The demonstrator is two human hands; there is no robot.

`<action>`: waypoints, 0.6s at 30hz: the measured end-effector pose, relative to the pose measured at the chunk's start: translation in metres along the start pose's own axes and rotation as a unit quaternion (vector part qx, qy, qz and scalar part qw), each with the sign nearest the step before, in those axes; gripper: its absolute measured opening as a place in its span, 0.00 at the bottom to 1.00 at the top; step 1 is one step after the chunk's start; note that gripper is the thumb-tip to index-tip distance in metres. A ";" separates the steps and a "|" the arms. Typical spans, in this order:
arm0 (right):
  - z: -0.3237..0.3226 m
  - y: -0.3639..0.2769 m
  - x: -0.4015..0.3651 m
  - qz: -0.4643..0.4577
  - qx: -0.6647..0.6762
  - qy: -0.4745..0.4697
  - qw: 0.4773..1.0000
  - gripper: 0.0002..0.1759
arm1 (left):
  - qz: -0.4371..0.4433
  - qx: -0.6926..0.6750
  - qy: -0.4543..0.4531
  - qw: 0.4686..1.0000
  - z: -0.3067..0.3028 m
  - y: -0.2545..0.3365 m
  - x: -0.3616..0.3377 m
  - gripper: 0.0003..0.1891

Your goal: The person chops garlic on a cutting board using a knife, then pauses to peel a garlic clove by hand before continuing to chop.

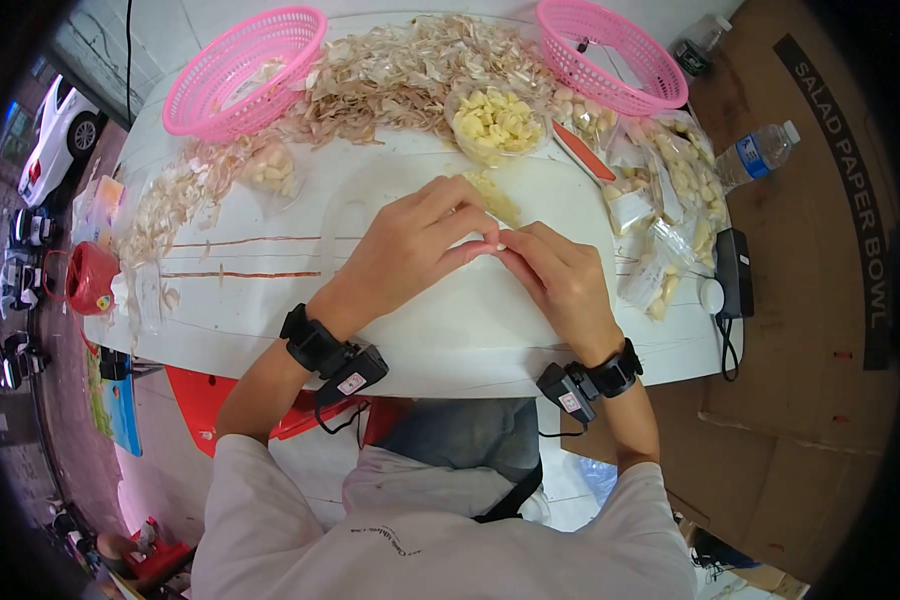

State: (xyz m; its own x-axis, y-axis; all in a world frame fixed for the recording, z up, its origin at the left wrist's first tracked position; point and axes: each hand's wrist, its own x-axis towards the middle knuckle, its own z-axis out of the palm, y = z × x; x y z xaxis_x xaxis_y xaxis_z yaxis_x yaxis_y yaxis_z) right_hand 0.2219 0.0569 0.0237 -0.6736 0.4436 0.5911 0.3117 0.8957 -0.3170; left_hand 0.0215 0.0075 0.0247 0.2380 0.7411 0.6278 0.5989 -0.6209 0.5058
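My left hand (420,240) and my right hand (562,268) meet above the white table (390,340), fingertips pinched together. Between them shows a tiny pale bit of a garlic clove (500,247), mostly covered by the fingers. Just beyond my hands is a clear bowl (458,140) with peeled garlic cloves (500,118) in it. A little pile of pale yellowish pieces (492,195) lies on the table between that bowl and my fingers, partly hidden by my left hand.
Garlic skins (380,80) are heaped at the back between two pink baskets (246,75) (610,60). Bagged garlic (685,175), an orange-red knife-like object (582,153) and a water bottle (758,155) stand right. A clear bag of cloves (272,170) lies left. Cardboard (800,300) borders the right.
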 end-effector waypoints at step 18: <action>0.007 -0.001 -0.005 0.226 0.407 0.053 0.884 0.10 | -0.006 0.056 0.012 0.998 -0.003 0.003 0.001 0.12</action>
State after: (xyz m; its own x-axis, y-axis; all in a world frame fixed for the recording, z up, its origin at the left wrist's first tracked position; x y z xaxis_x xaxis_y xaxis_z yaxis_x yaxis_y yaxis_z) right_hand 0.2203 0.0535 0.0161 -0.5241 0.7891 0.3203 -0.0814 0.3280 -0.9412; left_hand 0.0218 0.0059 0.0288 0.2136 0.7413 0.6363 0.6832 -0.5789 0.4452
